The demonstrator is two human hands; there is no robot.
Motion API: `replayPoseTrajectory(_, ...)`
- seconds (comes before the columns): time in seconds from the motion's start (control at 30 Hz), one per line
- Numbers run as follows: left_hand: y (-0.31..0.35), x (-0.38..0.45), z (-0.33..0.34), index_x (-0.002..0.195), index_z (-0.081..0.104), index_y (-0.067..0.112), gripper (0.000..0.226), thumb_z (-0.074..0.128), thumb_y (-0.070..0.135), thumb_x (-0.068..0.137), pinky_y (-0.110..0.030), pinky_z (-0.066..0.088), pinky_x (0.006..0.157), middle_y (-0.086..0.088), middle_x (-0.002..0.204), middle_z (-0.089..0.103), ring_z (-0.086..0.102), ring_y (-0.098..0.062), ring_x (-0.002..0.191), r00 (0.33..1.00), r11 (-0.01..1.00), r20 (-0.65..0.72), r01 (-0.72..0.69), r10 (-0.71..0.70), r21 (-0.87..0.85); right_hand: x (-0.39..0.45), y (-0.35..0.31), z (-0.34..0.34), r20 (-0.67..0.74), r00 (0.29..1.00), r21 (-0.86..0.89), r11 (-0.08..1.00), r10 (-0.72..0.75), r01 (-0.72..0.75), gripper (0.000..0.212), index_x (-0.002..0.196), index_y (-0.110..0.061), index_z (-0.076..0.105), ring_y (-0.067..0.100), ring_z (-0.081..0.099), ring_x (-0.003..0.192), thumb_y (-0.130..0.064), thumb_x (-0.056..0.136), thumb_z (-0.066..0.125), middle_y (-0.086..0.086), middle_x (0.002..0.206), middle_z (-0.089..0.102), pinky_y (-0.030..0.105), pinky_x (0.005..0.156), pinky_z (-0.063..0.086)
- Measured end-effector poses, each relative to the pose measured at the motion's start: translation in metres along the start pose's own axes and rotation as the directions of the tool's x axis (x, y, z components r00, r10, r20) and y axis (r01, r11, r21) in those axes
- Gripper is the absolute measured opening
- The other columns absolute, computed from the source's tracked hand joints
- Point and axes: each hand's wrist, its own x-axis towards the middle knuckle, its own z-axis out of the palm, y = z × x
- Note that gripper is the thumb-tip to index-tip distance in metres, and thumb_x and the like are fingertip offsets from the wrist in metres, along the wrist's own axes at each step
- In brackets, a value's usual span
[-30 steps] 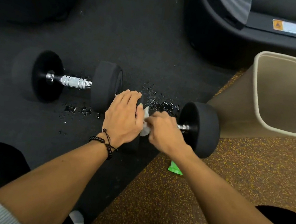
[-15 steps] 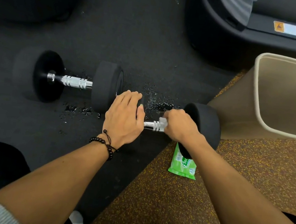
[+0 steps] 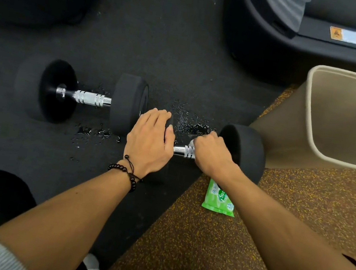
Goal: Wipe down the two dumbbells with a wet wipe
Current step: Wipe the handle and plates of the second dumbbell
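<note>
Near dumbbell (image 3: 241,153), lying across the floor's black-to-speckled seam: left hand (image 3: 149,140) flat on its near head, fingers straight, steadying against roll. Right hand (image 3: 211,156) curled round the bar with wipe (image 3: 192,141), to scrub it. Second dumbbell (image 3: 82,96) just left, on the black mat.

A gym floor – black rubber matting (image 3: 157,41) meets a brown rubber surface flecked with yellow (image 3: 204,240), the kind laid in weight rooms. Two black dumbbells with knurled chrome handles lie on the mat, one on the left (image 3: 82,96) and one nearer the middle (image 3: 241,152) – and the dark base of an exercise machine (image 3: 298,37) with a warning sticker (image 3: 351,37) stands behind
</note>
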Motion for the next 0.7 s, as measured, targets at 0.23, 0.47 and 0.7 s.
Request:
replayPoseTrajectory(0.23, 0.000, -0.001, -0.001, 0.125, 0.058, 0.008, 0.044, 0.035, 0.032, 0.096, -0.040, 0.037, 0.110, -0.007, 0.126, 0.062, 0.050, -0.025, 0.128, 1.000, 1.000, -0.004, -0.010, 0.010, 0.001, 0.000, 0.011, -0.002, 0.023, 1.000, -0.158, 0.987, 0.002, 0.001, 0.018, 0.107, -0.012, 0.060, 0.033, 0.044, 0.112, -0.011, 0.092, 0.049, 0.009, 0.109, 0.066, 0.037, 0.080, 0.036)
replayPoseTrajectory(0.47, -0.001, -0.002, 0.001, 0.124, 0.058, 0.008, 0.042, 0.037, 0.031, 0.096, -0.041, 0.038, 0.110, -0.006, 0.126, 0.062, 0.050, -0.025, 0.128, 1.000, 1.000, -0.009, -0.010, 0.010, 0.007, -0.005, 0.015, -0.012, 0.040, 0.997, -0.258, 0.963, -0.073, 0.081, 0.021, 0.110, -0.012, 0.061, 0.032, 0.049, 0.107, -0.011, 0.095, 0.046, 0.007, 0.111, 0.064, 0.033, 0.072, 0.031)
replayPoseTrajectory(0.7, -0.001, 0.001, 0.002, 0.124, 0.059, 0.008, 0.044, 0.036, 0.032, 0.096, -0.041, 0.037, 0.110, -0.006, 0.127, 0.062, 0.050, -0.025, 0.128, 1.000, 1.000, -0.020, 0.000, 0.000, 0.000, -0.002, 0.018, -0.006, 0.110, 0.991, -0.292, 0.950, -0.077, 0.106, 0.022, 0.110, -0.014, 0.062, 0.032, 0.047, 0.110, -0.012, 0.096, 0.045, 0.006, 0.114, 0.064, 0.034, 0.075, 0.032)
